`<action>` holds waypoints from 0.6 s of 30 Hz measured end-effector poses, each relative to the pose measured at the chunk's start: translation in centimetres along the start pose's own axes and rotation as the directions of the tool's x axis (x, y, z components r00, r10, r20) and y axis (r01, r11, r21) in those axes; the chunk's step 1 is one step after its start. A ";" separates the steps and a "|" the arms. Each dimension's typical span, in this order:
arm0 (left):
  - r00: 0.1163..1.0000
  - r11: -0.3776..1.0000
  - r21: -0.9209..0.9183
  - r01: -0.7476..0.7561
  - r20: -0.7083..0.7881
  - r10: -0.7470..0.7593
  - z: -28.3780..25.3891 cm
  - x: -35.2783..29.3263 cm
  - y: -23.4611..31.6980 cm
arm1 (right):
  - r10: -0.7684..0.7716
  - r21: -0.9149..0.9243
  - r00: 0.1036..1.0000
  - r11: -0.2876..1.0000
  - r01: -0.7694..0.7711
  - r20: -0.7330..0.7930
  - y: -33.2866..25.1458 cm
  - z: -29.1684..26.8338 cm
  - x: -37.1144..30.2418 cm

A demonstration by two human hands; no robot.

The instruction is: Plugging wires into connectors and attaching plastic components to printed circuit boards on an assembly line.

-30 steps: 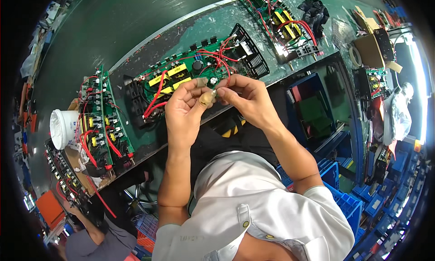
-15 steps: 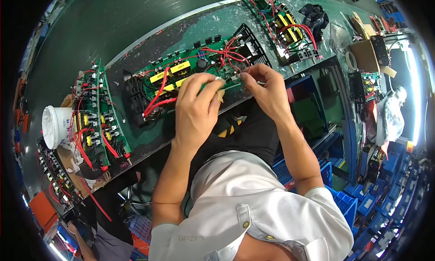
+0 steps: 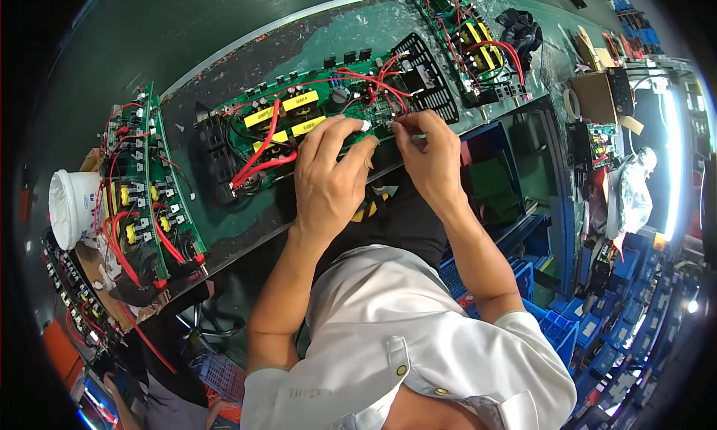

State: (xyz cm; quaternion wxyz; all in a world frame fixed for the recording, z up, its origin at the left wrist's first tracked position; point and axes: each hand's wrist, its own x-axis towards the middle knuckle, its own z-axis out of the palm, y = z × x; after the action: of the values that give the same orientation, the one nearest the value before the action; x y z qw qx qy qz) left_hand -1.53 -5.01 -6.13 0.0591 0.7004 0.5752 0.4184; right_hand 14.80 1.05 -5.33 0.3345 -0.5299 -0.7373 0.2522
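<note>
A white tub [image 3: 72,208] sits at the bench's [image 3: 224,64] left end, beside a green board [image 3: 146,191] with red wires. A brown box [image 3: 594,95] lies at the far right. The middle board [image 3: 299,127], with yellow parts and a black heatsink, lies in front of the person. The left hand [image 3: 328,180] rests palm-down on it, fingers curled, thumb pressing near a small white part [image 3: 366,125]. The right hand [image 3: 429,157] pinches something small at the board's near edge; what it is cannot be told. A third board [image 3: 470,38] lies farther right.
</note>
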 end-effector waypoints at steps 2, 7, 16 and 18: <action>1.000 1.000 -0.004 -0.002 -0.003 0.002 0.0 0.0 0.0 | -0.021 -0.011 1.000 1.000 0.020 -0.013 -0.1 0.1 0.0; 1.000 1.000 -0.025 -0.002 -0.007 0.002 0.0 -0.2 -0.1 | -0.018 -0.126 1.000 0.992 0.019 0.015 -0.8 0.1 0.0; 1.000 0.999 -0.052 0.002 -0.025 -0.003 0.0 -0.2 -0.1 | -0.088 -0.144 0.979 0.983 0.116 0.186 -1.3 -0.9 2.1; 1.000 0.999 -0.045 -0.001 -0.027 0.000 0.0 -0.2 -0.2 | -0.148 -0.119 0.966 0.977 0.176 0.214 -0.4 -1.4 2.5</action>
State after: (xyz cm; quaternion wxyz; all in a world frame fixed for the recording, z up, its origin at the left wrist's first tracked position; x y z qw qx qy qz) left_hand -1.63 -5.12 -6.37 0.0672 0.6932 0.5662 0.4409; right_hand 15.09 3.32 -3.50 0.2396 -0.4610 -0.8241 0.2257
